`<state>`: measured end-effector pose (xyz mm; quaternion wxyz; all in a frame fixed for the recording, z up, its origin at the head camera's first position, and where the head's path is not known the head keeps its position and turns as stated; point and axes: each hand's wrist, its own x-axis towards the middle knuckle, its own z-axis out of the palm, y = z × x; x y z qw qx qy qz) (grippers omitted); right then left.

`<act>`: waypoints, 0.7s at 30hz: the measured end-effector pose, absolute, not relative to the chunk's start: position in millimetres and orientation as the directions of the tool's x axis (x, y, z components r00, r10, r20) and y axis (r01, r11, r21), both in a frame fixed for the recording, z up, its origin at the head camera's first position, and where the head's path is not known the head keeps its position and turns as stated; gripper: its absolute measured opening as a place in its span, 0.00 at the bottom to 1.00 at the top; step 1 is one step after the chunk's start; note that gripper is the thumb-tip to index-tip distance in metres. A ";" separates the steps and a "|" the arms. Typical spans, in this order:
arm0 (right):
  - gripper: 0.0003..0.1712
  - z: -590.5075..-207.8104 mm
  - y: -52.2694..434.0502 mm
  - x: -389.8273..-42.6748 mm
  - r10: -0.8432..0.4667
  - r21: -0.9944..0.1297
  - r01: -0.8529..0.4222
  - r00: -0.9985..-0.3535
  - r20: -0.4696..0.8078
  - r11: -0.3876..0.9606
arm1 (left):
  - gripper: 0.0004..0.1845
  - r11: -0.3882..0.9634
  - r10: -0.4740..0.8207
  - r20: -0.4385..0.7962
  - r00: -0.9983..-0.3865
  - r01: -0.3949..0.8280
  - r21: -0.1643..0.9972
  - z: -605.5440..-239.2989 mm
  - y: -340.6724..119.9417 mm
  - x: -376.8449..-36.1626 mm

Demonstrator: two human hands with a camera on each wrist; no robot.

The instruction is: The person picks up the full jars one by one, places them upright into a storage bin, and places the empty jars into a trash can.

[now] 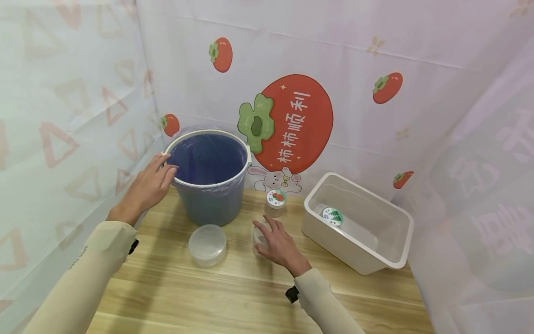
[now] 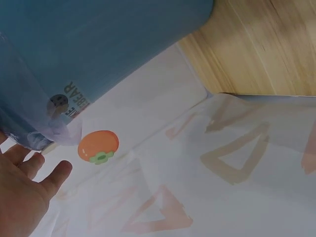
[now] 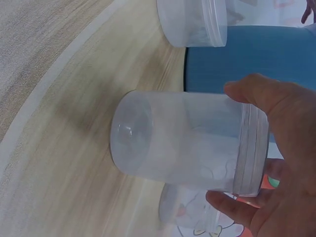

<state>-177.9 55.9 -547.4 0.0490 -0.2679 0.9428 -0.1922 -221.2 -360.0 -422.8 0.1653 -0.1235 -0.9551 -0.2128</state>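
A blue bin point(image 1: 212, 206) with a white rim and a clear liner stands at the back left. My left hand point(image 1: 150, 183) rests at the left side of its rim, fingers loosely bent and thumb apart, as the left wrist view also shows. In front of the bin, my right hand point(image 1: 280, 243) holds a clear plastic jar point(image 3: 182, 138) near its lid, thumb on one side and fingers on the other. That jar stands upright on the table and looks empty. To its left is a second, wider clear jar point(image 1: 207, 243) with a lid.
A smaller jar point(image 1: 276, 200) with a persimmon label on its lid stands behind my right hand. On the right sits a beige rectangular tub point(image 1: 333, 241); a round item with a green tree label point(image 1: 333, 216) lies inside. Printed cloth walls point(image 1: 354, 37) enclose the wooden table point(image 1: 217, 301).
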 end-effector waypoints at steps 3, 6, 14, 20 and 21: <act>0.41 -546.8 56.0 -177.9 -0.523 -0.386 -0.485 -0.852 0.006 0.785 | 0.27 0.879 0.165 0.364 -0.917 0.304 0.366 -424.0 -359.8 -220.8; 0.41 -545.1 56.0 -177.4 -0.523 -0.380 -0.486 -0.852 0.006 0.787 | 0.28 0.884 0.161 0.359 -0.919 0.296 0.361 -425.1 -359.9 -220.6; 0.40 -523.0 56.4 -176.3 -0.543 -0.353 -0.531 -0.837 0.076 0.770 | 0.29 0.888 0.145 0.328 -0.934 0.269 0.374 -426.0 -360.0 -218.8; 0.41 -496.5 59.5 -175.3 -0.551 -0.327 -0.547 -0.829 0.089 0.770 | 0.31 0.888 0.138 0.288 -0.948 0.247 0.388 -425.6 -359.5 -219.5; 0.41 -492.9 60.0 -175.0 -0.554 -0.317 -0.551 -0.828 0.089 0.772 | 0.31 0.889 0.137 0.285 -0.949 0.245 0.387 -425.8 -359.5 -219.6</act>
